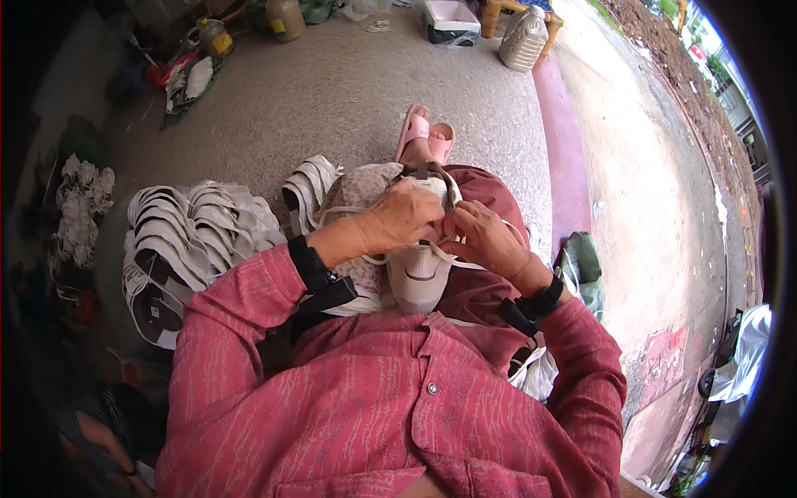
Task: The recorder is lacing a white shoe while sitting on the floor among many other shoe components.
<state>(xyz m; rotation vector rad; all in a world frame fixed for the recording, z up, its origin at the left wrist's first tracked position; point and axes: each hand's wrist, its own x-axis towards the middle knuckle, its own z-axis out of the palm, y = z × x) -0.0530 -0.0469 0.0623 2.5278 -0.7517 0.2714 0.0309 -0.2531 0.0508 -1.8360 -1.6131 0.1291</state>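
A white shoe upper point(418, 280) with a brown-edged collar lies on my lap, its rounded white end toward my body. My left hand point(400, 217) is closed over its lacing area, and a loop of white shoelace point(339, 211) runs out from beneath it to the left. Close by on the right, my right hand point(483, 238) pinches at the same lacing, with more lace trailing under and beyond its fingers. The fingertips nearly meet over the upper, so the exact eyelet between them is hidden. A patterned cloth point(363, 187) covers my left thigh.
Stacked white and dark shoe uppers point(191, 241) stand left of me, with a smaller stack point(309, 189) beside my left knee. More white pieces point(535, 373) lie by my right hip. Ahead are pink sandals point(415, 131) on feet and a plastic jug point(524, 40).
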